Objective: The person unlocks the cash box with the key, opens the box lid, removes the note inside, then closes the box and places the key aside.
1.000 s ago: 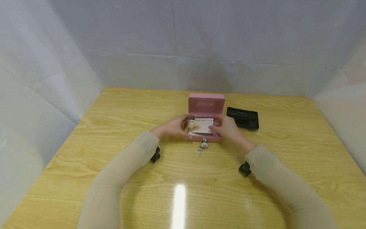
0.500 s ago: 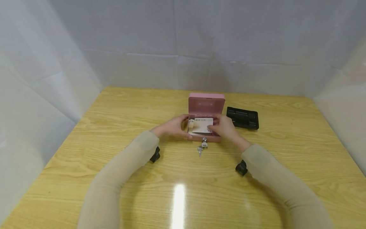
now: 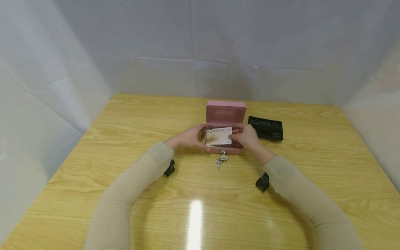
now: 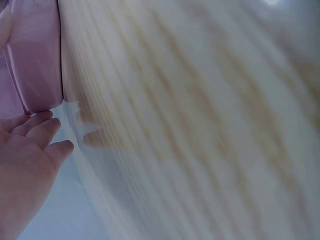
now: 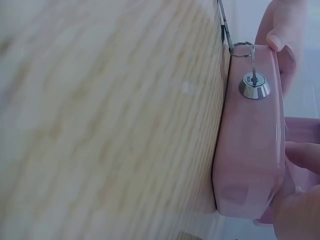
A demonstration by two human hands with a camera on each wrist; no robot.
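A small pink cash box (image 3: 225,150) stands open at the table's middle, its lid (image 3: 226,113) upright. My left hand (image 3: 187,138) holds the box's left side, thumb on the front wall; its fingers (image 4: 35,135) lie by the pink box (image 4: 35,55) corner. My right hand (image 3: 247,136) pinches the right end of a pale stack of paper notes (image 3: 219,136) lying in the box. A key sits in the front lock (image 5: 254,86) with a key ring (image 5: 241,48), and spare keys (image 3: 218,163) lie on the wood.
A black plastic insert tray (image 3: 265,128) lies just right of the box. The wooden table (image 3: 125,114) is walled by white sheeting at the back and both sides. Small black wrist cameras (image 3: 261,181) hang under my forearms.
My right hand has shifted slightly left and further in, and the notes sit lower in the box. The left hand and the box have stayed put.
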